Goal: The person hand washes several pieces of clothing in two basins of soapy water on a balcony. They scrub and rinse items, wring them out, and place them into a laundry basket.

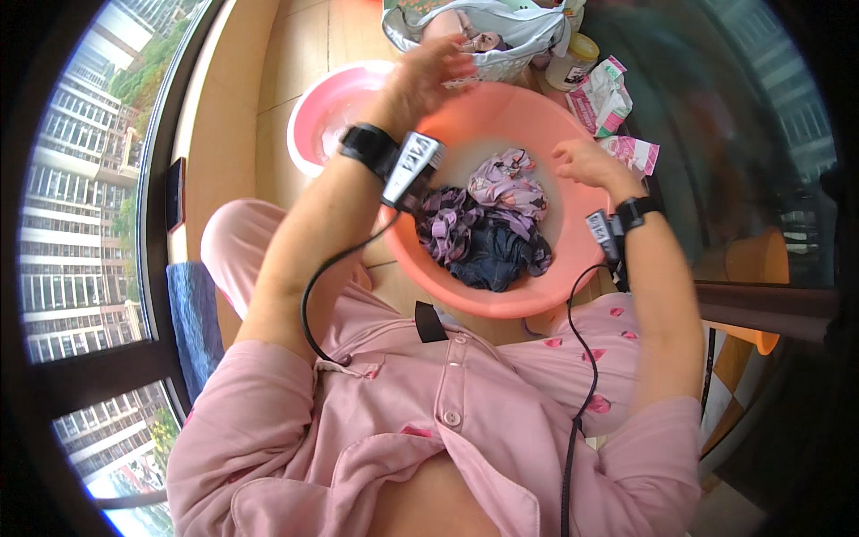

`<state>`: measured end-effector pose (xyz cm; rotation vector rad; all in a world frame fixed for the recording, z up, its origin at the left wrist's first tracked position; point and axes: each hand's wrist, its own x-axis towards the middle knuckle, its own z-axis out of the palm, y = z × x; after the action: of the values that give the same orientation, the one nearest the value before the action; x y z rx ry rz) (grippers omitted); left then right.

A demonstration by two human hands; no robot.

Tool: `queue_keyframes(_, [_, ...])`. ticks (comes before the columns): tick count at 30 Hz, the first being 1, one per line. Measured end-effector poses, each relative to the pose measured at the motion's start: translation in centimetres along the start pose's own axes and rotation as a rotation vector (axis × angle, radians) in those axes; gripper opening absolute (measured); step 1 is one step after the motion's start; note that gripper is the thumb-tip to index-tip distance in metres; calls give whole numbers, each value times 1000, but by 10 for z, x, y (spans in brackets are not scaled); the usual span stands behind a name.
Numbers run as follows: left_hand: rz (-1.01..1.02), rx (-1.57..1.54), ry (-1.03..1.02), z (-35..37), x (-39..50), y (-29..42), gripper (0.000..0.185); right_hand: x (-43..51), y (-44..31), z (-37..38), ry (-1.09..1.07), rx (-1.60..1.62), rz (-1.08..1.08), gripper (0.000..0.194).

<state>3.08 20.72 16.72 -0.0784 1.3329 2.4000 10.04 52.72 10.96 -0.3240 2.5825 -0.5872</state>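
Observation:
A large coral plastic basin [493,305] stands before me with cloudy water in it. Wet clothes lie together there: a pale purple patterned garment [507,181], a dark purple patterned garment [446,225] and a dark blue garment [493,258]. My left hand [429,77], somewhat blurred, is raised over the far left part of the basin, fingers apart and empty. Above the basin's right side is my right hand [587,163], its fingers loosely curved with nothing seen between them. Each wrist wears a black strap with a small cabled device.
Beyond the left forearm sits a pink basin [305,121] with water. A white basket [517,67] holding clothes stands at the back, beside a yellow-lidded jar [574,60]. Crumpled pink-and-white packets [600,101] lie by the glass on the right. A window frame [168,201] runs along the left.

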Motion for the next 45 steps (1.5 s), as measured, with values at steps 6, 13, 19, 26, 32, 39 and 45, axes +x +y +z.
queue_keyframes(6, [-337,-154,196,-7,-45,-106,31,3,32,118,60,110,124,52])
queue_keyframes(13, [-474,-230,365,-67,-25,-191,33,-17,44,162,186,331,321,72])
queue_keyframes(19, [-492,-195,309,-87,19,-234,64,22,30,176,310,50,319,78])
queue_keyframes(26, [-500,-162,253,-104,47,-262,67,100,18,194,70,-81,301,67])
queue_keyframes(32, [-597,-218,300,-104,59,-259,74,146,70,184,365,18,292,55])
queue_keyframes(39, [-545,-698,148,-98,73,-269,69,146,2,160,221,719,-167,50])
queue_keyframes(45, [-579,-887,41,-110,63,-271,42,108,-54,121,24,922,-83,24])
